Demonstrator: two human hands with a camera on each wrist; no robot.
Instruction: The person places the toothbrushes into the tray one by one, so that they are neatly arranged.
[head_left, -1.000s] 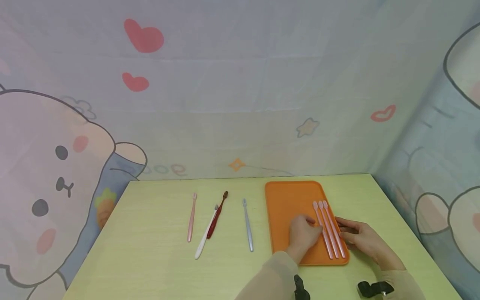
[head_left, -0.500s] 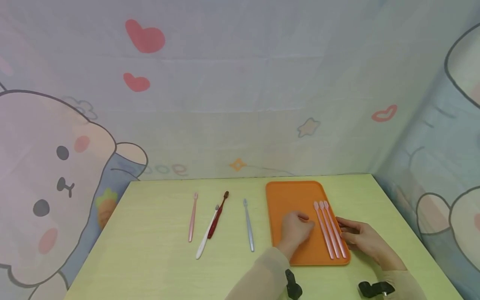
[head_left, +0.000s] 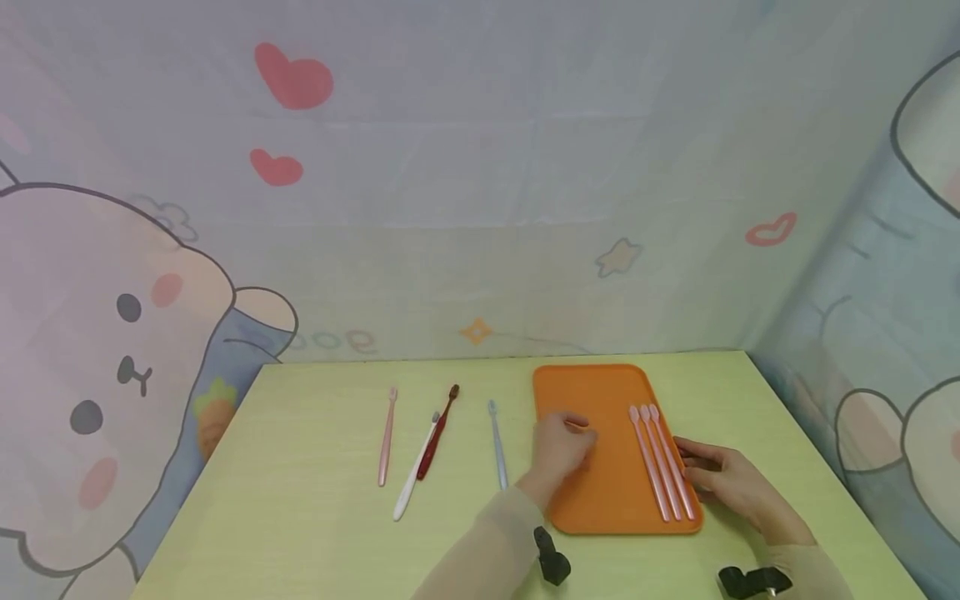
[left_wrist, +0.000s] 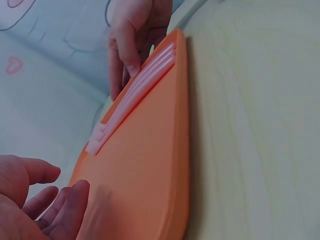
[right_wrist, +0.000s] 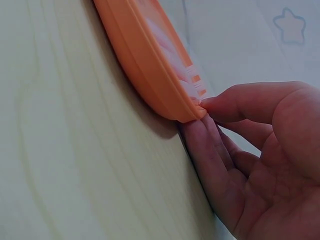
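My left hand (head_left: 561, 450) hangs over the left side of an orange tray (head_left: 600, 504). In the left wrist view its fingers are loosely bent, with nothing held between them. Three pink toothbrushes (head_left: 662, 468) lie side by side along the tray's right edge. My right hand (head_left: 726, 479) grips that edge; in the right wrist view the thumb (right_wrist: 245, 102) presses on the rim while other fingers sit below it. Nearest to the left hand on the table is a blue toothbrush (head_left: 497, 442), its handle end hidden by the left arm.
Further left on the pale yellow table (head_left: 300, 500) lie a dark red toothbrush (head_left: 437, 437), a white toothbrush (head_left: 412, 479) touching or close to it, and another pink toothbrush (head_left: 386, 442). A patterned cloth (head_left: 450, 167) stands behind the table and at its sides.
My left hand has moved left, away from the three pink toothbrushes, to the tray's left side. The right hand stays at the tray's edge, and the toothbrushes have not moved.
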